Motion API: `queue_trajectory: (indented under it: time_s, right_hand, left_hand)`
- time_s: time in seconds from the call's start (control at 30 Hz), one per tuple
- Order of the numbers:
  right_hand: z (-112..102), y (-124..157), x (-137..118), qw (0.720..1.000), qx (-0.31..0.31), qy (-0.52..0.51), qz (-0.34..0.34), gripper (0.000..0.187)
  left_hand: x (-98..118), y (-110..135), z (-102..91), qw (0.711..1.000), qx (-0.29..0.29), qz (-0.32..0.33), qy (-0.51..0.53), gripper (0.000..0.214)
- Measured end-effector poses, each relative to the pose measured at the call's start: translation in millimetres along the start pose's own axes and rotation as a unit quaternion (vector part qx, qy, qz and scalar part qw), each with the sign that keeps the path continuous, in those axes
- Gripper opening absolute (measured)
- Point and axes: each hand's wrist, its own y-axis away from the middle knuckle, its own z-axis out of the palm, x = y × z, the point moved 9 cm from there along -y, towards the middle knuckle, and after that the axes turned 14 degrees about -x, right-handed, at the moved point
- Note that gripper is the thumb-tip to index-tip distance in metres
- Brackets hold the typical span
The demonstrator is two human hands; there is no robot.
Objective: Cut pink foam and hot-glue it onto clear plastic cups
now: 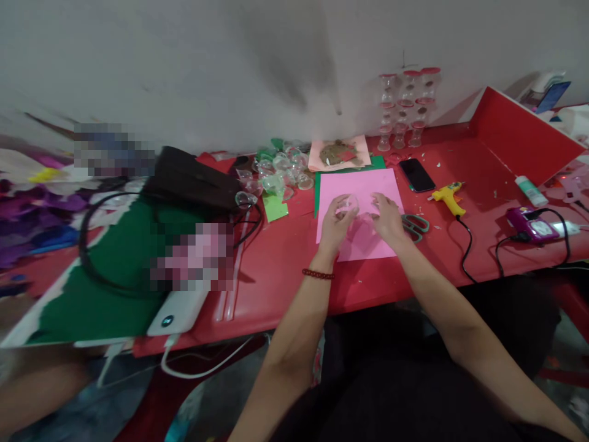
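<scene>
My left hand (337, 222) is curled around a small clear plastic cup (352, 202) above a pink sheet of paper (386, 182). To its right, my right hand (388, 219) hovers over the same sheet, thumb and fingers apart. A faint see-through shape lies between the hands, too indistinct to name. Green-handled scissors (416, 227) rest beside my right wrist, partly on the paper's edge. Behind the pink sheet, a pale folded paper (317, 158) bears a brown clump (338, 153).
Loose clear cups (280, 169) are heaped back left. Stacked cups with red rims (408, 104) stand by the wall. Rightward lie a phone (416, 175), a yellow glue gun (448, 197) with a cord, a bottle (531, 190) and a purple socket block (531, 226). A white power bank (179, 307) lies left.
</scene>
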Motion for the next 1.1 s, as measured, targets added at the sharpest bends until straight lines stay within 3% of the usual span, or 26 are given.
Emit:
queue_trajectory:
  time_s: [0.1,0.17,0.23,0.33,0.43,0.63,0.73,0.8,0.9,0.93,1.0,1.1]
  right_hand:
    - [-27,2,17,0.997,0.006,0.038,0.064,0.014]
    - [-59,5,35,0.991,0.04,0.07,0.104,0.023]
    - [-94,11,56,0.979,0.091,0.126,0.128,0.021]
    - [-130,21,111,0.944,0.115,0.188,0.244,0.048]
    - [-131,21,154,0.936,0.064,0.19,0.289,0.058]
    - [-136,14,174,0.94,0.057,0.19,0.277,0.032]
    - [-149,19,171,0.935,0.059,0.19,0.293,0.026]
    - [-163,24,156,0.939,0.113,0.172,0.277,0.029]
    - [-167,32,123,0.96,0.209,0.006,0.187,0.026]
    - [-158,29,112,0.965,0.195,-0.089,0.148,0.023]
    - [-124,16,79,0.96,0.086,-0.261,0.056,0.023]
    - [-79,7,26,0.922,-0.056,-0.38,-0.046,0.031]
  left_hand:
    - [16,3,-6.5,0.985,0.022,0.052,-0.161,0.04]
    - [22,6,-8.8,0.978,0.041,0.075,-0.188,0.037]
    - [20,9,-12.1,0.983,0.065,0.064,-0.159,0.032]
    - [-1,7,-11.9,0.997,0.074,-0.022,-0.028,0.02]
    - [-20,4,-2.0,0.985,0.048,-0.109,0.121,0.026]
    - [-29,4,8.9,0.931,0.012,-0.199,0.304,0.028]
    - [-23,1,9.4,0.916,0.003,-0.181,0.358,0.019]
    - [-19,-1,11.1,0.907,-0.008,-0.16,0.39,0.013]
    - [-17,-3,12.7,0.905,-0.022,-0.138,0.403,0.017]
    - [-17,-3,12.9,0.905,-0.023,-0.135,0.402,0.015]
    - [-19,-3,12.9,0.905,-0.022,-0.139,0.403,0.017]
    - [-24,-1,11.6,0.902,-0.02,-0.156,0.402,0.022]
